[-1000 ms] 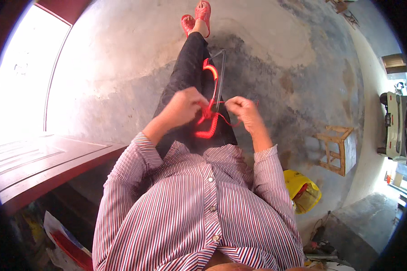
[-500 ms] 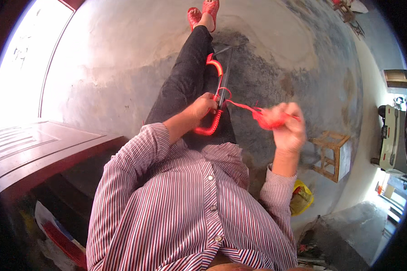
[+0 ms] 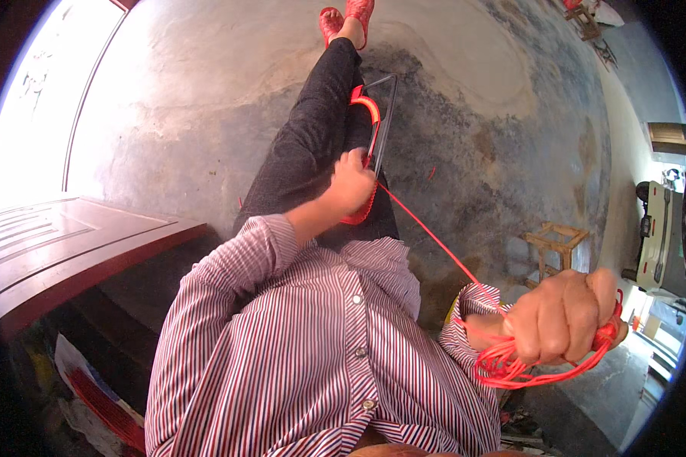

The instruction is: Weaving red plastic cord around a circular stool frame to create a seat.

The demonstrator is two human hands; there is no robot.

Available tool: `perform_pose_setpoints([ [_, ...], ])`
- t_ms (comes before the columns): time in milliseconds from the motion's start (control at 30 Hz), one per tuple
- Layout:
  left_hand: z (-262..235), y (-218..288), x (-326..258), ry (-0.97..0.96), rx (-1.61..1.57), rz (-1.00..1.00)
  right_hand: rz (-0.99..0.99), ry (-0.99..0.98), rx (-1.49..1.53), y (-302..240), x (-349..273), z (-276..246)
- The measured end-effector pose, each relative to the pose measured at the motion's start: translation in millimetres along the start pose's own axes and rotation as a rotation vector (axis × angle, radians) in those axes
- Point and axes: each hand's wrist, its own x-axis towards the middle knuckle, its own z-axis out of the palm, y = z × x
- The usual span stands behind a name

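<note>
My left hand (image 3: 351,184) is closed around the near end of a thin dark rectangular frame (image 3: 389,122), held over my thighs. Red cord is wound along a curved strip (image 3: 370,107) at the frame's left side; a coiled red part hangs partly hidden under the hand. From beside that hand a single red cord (image 3: 434,237) runs straight to my right hand (image 3: 560,320), which is raised at the right, close to the camera. Its fingers are wrapped round a loose bundle of red cord (image 3: 507,372), with loops hanging below the fist.
A wooden stool (image 3: 558,242) stands on the concrete floor (image 3: 472,175) to the right, partly behind my right hand. A brown panelled board (image 3: 84,236) lies at the left. A pale vehicle (image 3: 655,236) is beyond the right side, and a small red scrap (image 3: 431,173) lies on the floor.
My right hand has swung right and toward me, drawing the cord from slack to straight. My left hand has turned so its back covers more of the frame's near end.
</note>
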Motion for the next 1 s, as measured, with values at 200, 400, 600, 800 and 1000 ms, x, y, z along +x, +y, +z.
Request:
perform_pose_setpoints([
  [200, -25.6, 44.5, -0.9, -0.118, 0.27, 0.523, -0.246, 0.175, -0.271, -5.4, -9.8, -55.9],
  [400, -58.2, -20.9, 27.5, -0.181, 0.31, 0.121, 0.542, 0.358, -1.74, 49.1, -36.8, -188.8],
  [600, -41.0, -17.1, 8.8, -0.188, 0.377, 0.059, 0.652, 0.586, -1.488, 111.0, -35.3, -234.4],
  [800, -58.7, 43.2, 12.2, -0.228, -0.257, -0.232, 0.316, 0.515, -1.484, 94.4, -17.7, -203.6],
  [1000, -47.6, 43.6, 25.1, -0.339, -0.594, -0.422, 0.03, 0.735, -1.034, 71.3, -14.3, -179.5],
])
